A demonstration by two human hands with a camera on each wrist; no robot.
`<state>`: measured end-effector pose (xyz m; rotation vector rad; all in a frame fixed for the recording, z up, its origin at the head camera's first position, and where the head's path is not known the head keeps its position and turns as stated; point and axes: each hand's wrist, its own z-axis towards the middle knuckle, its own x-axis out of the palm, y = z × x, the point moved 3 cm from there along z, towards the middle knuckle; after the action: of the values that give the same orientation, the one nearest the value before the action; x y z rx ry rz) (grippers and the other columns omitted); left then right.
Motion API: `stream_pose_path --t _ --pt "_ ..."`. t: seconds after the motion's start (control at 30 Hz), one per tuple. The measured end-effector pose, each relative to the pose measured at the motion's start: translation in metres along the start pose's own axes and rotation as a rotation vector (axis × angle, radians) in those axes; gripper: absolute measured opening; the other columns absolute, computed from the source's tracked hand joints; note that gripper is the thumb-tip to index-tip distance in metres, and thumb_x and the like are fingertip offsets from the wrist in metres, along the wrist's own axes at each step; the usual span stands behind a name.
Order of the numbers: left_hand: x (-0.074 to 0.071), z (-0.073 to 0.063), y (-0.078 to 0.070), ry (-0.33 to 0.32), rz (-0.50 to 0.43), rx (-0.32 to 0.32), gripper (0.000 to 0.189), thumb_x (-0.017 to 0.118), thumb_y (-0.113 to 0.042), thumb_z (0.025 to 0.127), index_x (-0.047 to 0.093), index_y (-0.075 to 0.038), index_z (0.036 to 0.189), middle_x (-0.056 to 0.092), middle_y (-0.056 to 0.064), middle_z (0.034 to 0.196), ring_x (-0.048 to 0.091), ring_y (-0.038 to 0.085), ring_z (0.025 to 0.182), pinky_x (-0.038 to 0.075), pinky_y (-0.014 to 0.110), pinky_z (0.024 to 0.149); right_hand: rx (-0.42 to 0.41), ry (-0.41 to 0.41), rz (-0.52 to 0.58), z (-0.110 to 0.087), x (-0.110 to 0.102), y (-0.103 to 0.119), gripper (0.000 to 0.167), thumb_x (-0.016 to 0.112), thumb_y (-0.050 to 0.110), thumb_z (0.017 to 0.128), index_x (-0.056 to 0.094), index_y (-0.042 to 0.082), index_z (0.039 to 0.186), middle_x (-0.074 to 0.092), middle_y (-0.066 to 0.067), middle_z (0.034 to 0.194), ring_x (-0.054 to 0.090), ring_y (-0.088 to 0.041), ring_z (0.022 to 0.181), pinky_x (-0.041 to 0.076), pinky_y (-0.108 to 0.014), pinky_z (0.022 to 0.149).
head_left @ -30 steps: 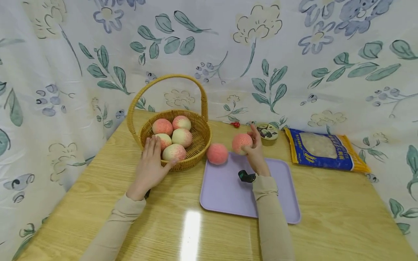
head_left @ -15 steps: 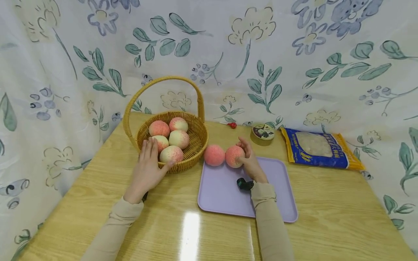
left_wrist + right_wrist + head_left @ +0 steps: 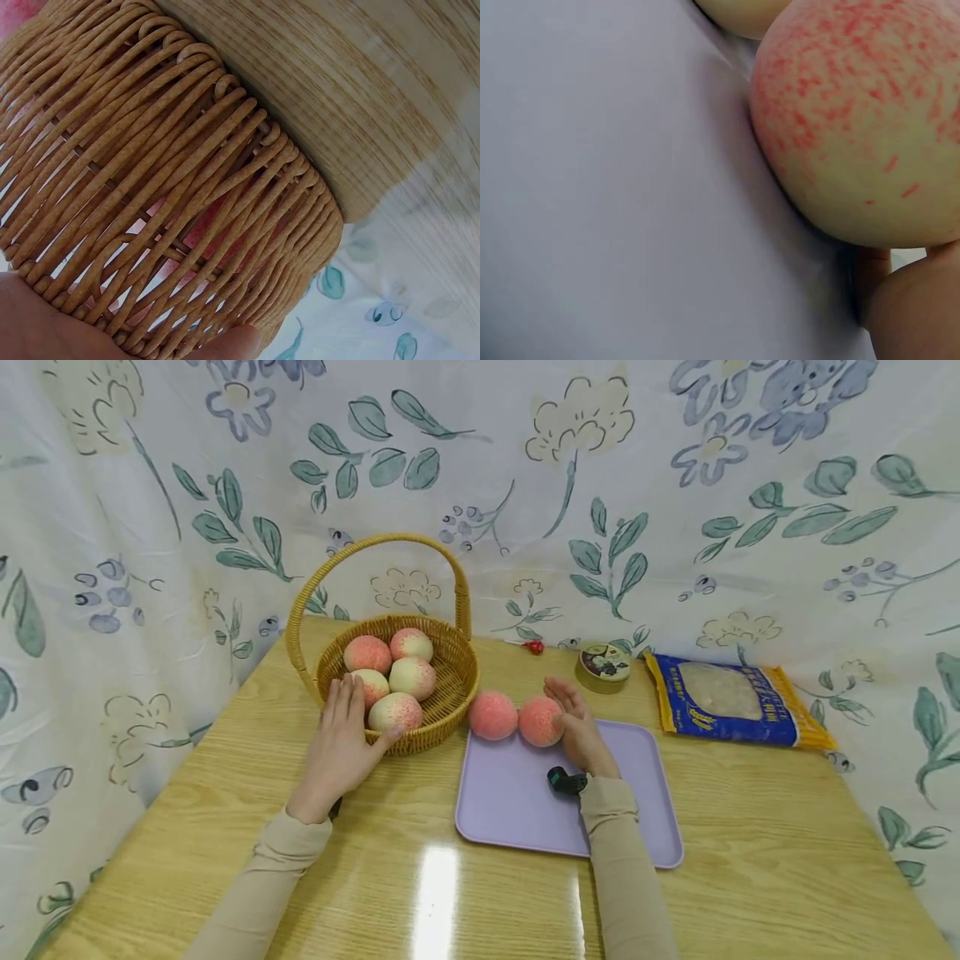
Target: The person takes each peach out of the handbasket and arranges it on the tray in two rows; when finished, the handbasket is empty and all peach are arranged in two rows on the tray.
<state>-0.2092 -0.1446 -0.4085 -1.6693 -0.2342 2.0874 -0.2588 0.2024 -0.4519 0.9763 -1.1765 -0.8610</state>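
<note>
A yellow wicker basket (image 3: 442, 727) with a tall handle holds several pink-and-cream peaches (image 3: 412, 679). My left hand (image 3: 337, 743) rests on its near left rim, fingers extended; in the left wrist view the basket's woven side (image 3: 165, 180) shows above the fingertips. Two pink peaches sit side by side at the far edge of the lilac tray (image 3: 517, 810): a left peach (image 3: 492, 716) and a right peach (image 3: 541, 722). Beside the right peach is my right hand (image 3: 583, 731), fingers loosely spread. In the right wrist view that peach (image 3: 870, 142) sits on the tray, close to the thumb.
Behind the tray stands a round tin (image 3: 603, 667) with a patterned lid. A small red item (image 3: 534, 647) lies near the curtain. To the right lies a blue and yellow food packet (image 3: 738, 702). A floral curtain (image 3: 480, 485) hangs along the table's back edge.
The right hand lowered the right peach from the air to the tray beside the left one, then loosened its fingers from it. My left hand stayed on the basket rim.
</note>
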Motion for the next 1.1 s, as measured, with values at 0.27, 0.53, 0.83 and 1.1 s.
stream_pose_path --t 0.27,0.53,0.83,1.1 --pt "0.001 -0.003 0.004 0.003 0.012 -0.001 0.099 0.051 -0.059 0.093 0.007 0.006 0.153 0.009 0.031 0.159 0.007 0.048 0.148 0.016 0.060 0.118 0.007 0.017 0.000 0.007 -0.002 0.000 0.067 0.031 -0.011 0.081 0.035 0.010 0.144 0.041 -0.004 0.148 0.021 -0.028 0.146 0.027 -0.026 0.107" --pt "-0.001 -0.004 0.004 0.000 0.012 -0.012 0.098 0.053 -0.057 0.093 0.006 0.005 0.153 0.008 0.029 0.159 0.006 0.046 0.149 0.016 0.059 0.119 -0.011 0.129 0.117 0.028 0.022 0.039 0.048 0.024 -0.003 0.097 0.052 0.023 0.126 0.057 0.006 0.127 0.047 -0.020 0.128 0.036 -0.038 0.107" --pt "0.001 -0.002 0.003 -0.010 0.016 -0.012 0.100 0.051 -0.061 0.092 0.007 0.003 0.154 0.010 0.028 0.160 0.007 0.045 0.149 0.018 0.060 0.118 0.162 0.278 0.193 0.067 0.096 0.052 0.042 0.027 0.002 0.100 0.038 0.010 0.139 0.033 -0.018 0.148 0.015 -0.042 0.148 0.012 -0.063 0.118" --pt "0.000 -0.003 0.001 -0.011 0.028 -0.025 0.098 0.058 -0.053 0.091 0.009 0.004 0.154 0.011 0.027 0.160 0.007 0.043 0.149 0.020 0.059 0.118 0.483 0.222 -0.051 0.091 0.145 0.024 0.061 0.040 0.017 0.102 0.013 0.014 0.157 0.006 -0.013 0.164 0.006 -0.038 0.151 0.021 -0.064 0.115"
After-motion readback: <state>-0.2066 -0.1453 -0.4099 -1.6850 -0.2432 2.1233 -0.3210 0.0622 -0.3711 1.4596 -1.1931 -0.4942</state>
